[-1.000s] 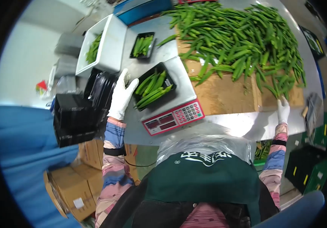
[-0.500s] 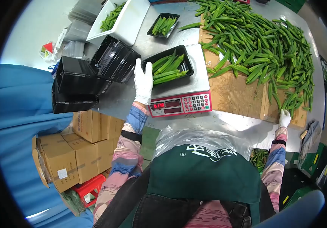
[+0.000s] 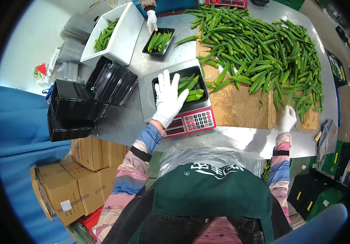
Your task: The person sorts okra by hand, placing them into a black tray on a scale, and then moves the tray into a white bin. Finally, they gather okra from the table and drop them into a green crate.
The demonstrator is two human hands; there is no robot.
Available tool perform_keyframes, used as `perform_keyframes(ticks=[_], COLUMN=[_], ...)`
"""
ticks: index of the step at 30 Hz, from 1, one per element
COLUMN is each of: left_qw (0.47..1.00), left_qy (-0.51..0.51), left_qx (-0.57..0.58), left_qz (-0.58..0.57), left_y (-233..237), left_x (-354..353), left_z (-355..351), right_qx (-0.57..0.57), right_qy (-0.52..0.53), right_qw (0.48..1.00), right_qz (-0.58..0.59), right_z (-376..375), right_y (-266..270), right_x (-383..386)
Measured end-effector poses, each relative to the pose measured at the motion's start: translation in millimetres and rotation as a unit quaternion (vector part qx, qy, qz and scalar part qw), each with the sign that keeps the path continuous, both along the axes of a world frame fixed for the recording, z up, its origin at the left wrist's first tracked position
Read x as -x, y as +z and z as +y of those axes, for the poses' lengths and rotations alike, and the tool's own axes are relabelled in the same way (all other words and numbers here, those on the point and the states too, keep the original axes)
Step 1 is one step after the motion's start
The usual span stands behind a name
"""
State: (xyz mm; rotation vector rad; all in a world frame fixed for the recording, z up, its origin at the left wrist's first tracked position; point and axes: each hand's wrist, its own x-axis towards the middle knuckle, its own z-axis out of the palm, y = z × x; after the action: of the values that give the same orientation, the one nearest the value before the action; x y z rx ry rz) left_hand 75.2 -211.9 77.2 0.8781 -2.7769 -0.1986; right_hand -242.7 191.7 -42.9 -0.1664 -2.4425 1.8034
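My left hand (image 3: 168, 99), in a white glove, is open with fingers spread over the black tray (image 3: 206, 87). The tray holds green okra (image 3: 190, 84), and the hand hides its left part. Beneath the tray is a scale (image 3: 148, 95) with a red keypad panel; my wrist covers part of its display. My gloved right hand (image 3: 288, 118) is at the near edge of a large okra pile (image 3: 264, 53). Its fingers look closed on okra (image 3: 289, 99) that is smeared by motion.
Another person's gloved hand (image 3: 152, 22) touches a second okra tray (image 3: 145, 49) at the back. Stacked black trays (image 3: 112, 79) and a white bin (image 3: 122, 36) stand left. Cardboard (image 3: 240, 107) lies under the pile. A second scale (image 3: 227, 3) is at the far edge.
My left hand has moved from the tray's left edge to over its okra. My right hand stays near the pile's front edge. Another person's hand has come in at the second tray. The view has shifted.
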Motion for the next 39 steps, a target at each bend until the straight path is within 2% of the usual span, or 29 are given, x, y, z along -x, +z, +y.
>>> perform_keyframes(ticks=[2,5,7,8,10,14,15,17,19,22,25,29,32,34,37,38,39], left_qw=[0.994,0.963,0.949,0.942,0.944,0.862,0.861,0.844,0.803,0.792,0.762,0.853,0.864,0.882,0.84,0.849,0.856], left_qy=[-0.016,0.023,0.059,0.072,0.098,0.16,0.171,0.195,0.214,0.187,0.171,0.175,0.186,0.203,0.259,0.285,0.311], left_qx=[-0.015,-0.097,-0.09,-0.098,-0.119,-0.321,-0.34,-0.411,-0.511,-0.542,-0.582,-0.458,-0.418,-0.374,-0.391,-0.357,-0.323], left_qz=[0.107,0.252,0.296,0.312,0.293,0.359,0.339,0.285,0.22,0.21,0.226,0.18,0.212,0.202,0.274,0.266,0.257], left_y=[-5.7,0.9,5.6,8.1,10.3,-10.3,-6.9,1.2,6.5,-2.6,6.7,10.4,1.1,-15.6,-70.5,-95.1,-140.8], left_x=[2.3,6.8,3.4,-1.5,-16.8,-54.6,-62.8,-71.7,-73.2,-67.8,-52.0,-13.4,22.3,43.9,67.4,74.0,79.5], left_z=[6.0,8.6,8.8,6.0,1.4,-14.5,-14.8,-12.6,-10.8,-19.5,-39.8,-98.8,-152.3,-192.4,-253.9,-276.6,-308.9], right_qx=[-0.056,-0.023,-0.01,-0.052,-0.102,-0.079,-0.068,-0.073,-0.116,-0.165,-0.169,-0.19,-0.164,-0.182,-0.158,-0.152,-0.143], right_qy=[0.116,0.3,0.412,0.436,0.442,0.446,0.442,0.417,0.417,0.384,0.364,0.36,0.349,0.352,0.336,0.325,0.321], right_qw=[0.985,0.945,0.897,0.861,0.85,0.874,0.88,0.902,0.898,0.905,0.904,0.904,0.911,0.912,0.92,0.923,0.927], right_qz=[0.114,0.128,0.159,0.258,0.267,0.175,0.163,0.085,0.077,-0.076,-0.147,-0.13,-0.144,-0.105,-0.123,-0.141,-0.132], right_z=[-60.7,-146.8,-188.0,-204.0,-221.0,-199.6,-187.7,-160.5,-130.3,-92.2,-92.2,-94.0,-93.9,-94.1,-95.3,-95.7,-96.0], right_y=[51.0,104.1,112.2,103.2,104.9,85.7,76.8,48.4,16.4,-35.5,-2.7,-15.3,-28.4,-24.2,-27.1,-25.0,-28.3], right_x=[-42.2,-111.1,-140.1,-146.6,-162.2,-167.8,-165.5,-165.4,-164.1,-170.2,-173.3,-169.9,-168.0,-169.7,-172.2,-173.2,-174.0])
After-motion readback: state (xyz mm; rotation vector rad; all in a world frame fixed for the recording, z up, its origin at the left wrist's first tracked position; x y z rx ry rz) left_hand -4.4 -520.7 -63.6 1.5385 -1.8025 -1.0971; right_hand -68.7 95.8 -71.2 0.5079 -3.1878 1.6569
